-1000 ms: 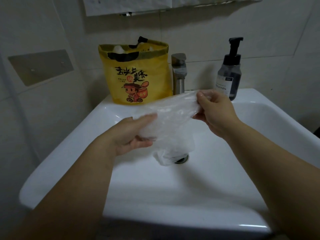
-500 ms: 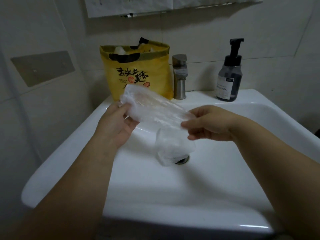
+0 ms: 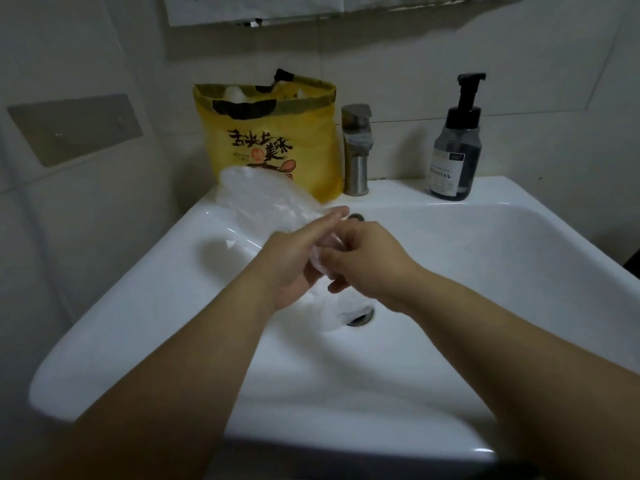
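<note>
Both hands work a thin clear plastic bag (image 3: 266, 199) over the white sink basin (image 3: 467, 271). My left hand (image 3: 294, 261) lies with fingers stretched out straight against the bag, whose upper part fans up and left toward the yellow bag. My right hand (image 3: 363, 261) has its fingers curled, pinching a bunched part of the plastic beside the left palm. A lower fold of the plastic hangs down near the drain (image 3: 360, 315).
A yellow printed bag (image 3: 273, 140) stands on the sink ledge at the back left, beside a metal tap (image 3: 356, 150). A dark pump soap bottle (image 3: 455, 147) is at the back right. Tiled walls close in behind and to the left.
The hands have come together over the basin's middle. The right hand moved left and now pinches bunched plastic; the bag's spread part swung up to the left.
</note>
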The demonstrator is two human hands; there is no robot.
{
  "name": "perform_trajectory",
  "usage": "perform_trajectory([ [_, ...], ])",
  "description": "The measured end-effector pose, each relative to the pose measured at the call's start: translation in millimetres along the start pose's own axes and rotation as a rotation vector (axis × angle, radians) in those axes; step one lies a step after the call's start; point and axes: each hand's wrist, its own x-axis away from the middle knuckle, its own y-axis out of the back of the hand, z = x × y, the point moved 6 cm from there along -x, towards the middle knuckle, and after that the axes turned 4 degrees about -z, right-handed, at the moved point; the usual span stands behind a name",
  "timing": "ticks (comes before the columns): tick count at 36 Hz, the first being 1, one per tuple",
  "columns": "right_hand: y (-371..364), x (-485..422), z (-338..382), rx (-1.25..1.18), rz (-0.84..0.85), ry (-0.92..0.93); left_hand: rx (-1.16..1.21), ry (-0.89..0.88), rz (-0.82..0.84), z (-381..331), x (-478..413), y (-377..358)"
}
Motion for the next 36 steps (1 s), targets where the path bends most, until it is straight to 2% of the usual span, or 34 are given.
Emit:
perform_trajectory([
  [4, 3, 0, -6, 0.042, 0.026, -0.027, 0.12, -0.023, -0.068, -11, -3, 21],
  [7, 12, -4, -13, 0.071, 0.035, -0.099, 0.329, -0.117, -0.159, -30, -1, 45],
  [9, 19, -7, -17, -0.006, 0.043, -0.145, 0.412, -0.182, -0.219, -40, -2, 62],
  [12, 26, -6, -20, -0.188, 0.055, -0.208, 0.407, -0.166, -0.247, -38, -3, 72],
  [15, 29, -4, -21, -0.293, 0.057, -0.258, 0.371, -0.028, -0.145, -29, -1, 64],
  [17, 29, -1, -18, -0.311, 0.077, -0.252, 0.334, -0.012, -0.133, -27, -2, 61],
  [21, 22, 7, -1, -0.49, 0.273, -0.25, 0.336, -0.047, -0.234, -29, -2, 66],
  [24, 28, 6, 1, -0.657, 0.235, -0.29, 0.351, -0.022, -0.273, -27, -3, 73],
  [25, 31, 3, -1, -0.599, 0.19, -0.266, 0.351, -0.008, -0.272, -26, -3, 73],
  [27, 34, 1, -6, -0.225, 0.126, -0.127, 0.352, 0.011, -0.262, -24, -5, 73],
  [28, 31, 1, -6, -0.008, 0.123, -0.024, 0.347, 0.017, -0.259, -23, -6, 74],
  [30, 22, 6, 0, 0.231, 0.149, 0.156, 0.336, 0.043, -0.249, -20, -6, 73],
  [36, 8, 13, 23, 0.388, 0.096, 0.478, 0.246, 0.102, -0.194, -14, -6, 66],
])
